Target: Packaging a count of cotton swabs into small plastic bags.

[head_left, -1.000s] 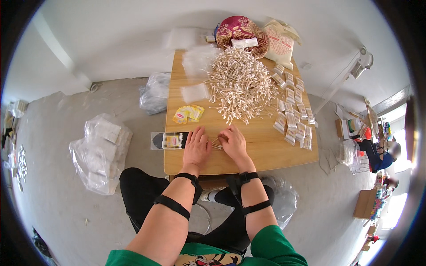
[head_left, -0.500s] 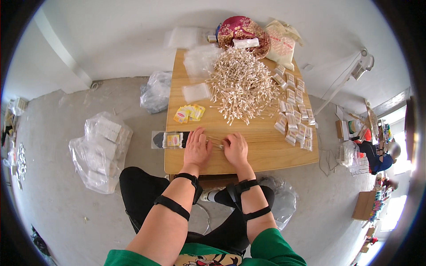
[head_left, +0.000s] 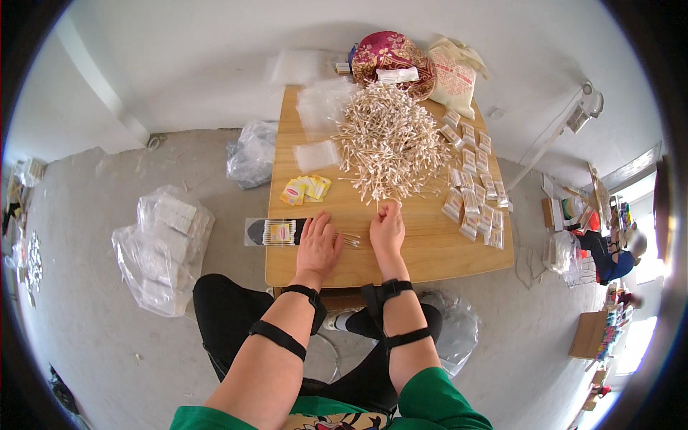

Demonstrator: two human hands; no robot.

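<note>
My left hand [head_left: 319,247] lies flat on the table with its fingers stretched out. A few loose cotton swabs [head_left: 351,239] poke out from its right side. Left of it, a black flat strip [head_left: 255,231] overhangs the table edge inside a clear bag, bearing a row of swabs with a yellow card [head_left: 280,232]. My right hand [head_left: 388,229] is at the near edge of a large heap of cotton swabs [head_left: 393,136]. Its fingertips pinch what looks like a cotton swab; how many is hidden.
Yellow cards [head_left: 307,188] lie on the table's left, below clear bags [head_left: 317,155]. Several filled swab packs [head_left: 470,202] cover the right side. A patterned cushion-like bundle [head_left: 390,57] and cloth sack [head_left: 453,75] stand behind. A large plastic bag [head_left: 163,251] sits on the floor.
My right hand has moved forward from beside the left hand to the heap's near edge. My left hand stays nearly in place.
</note>
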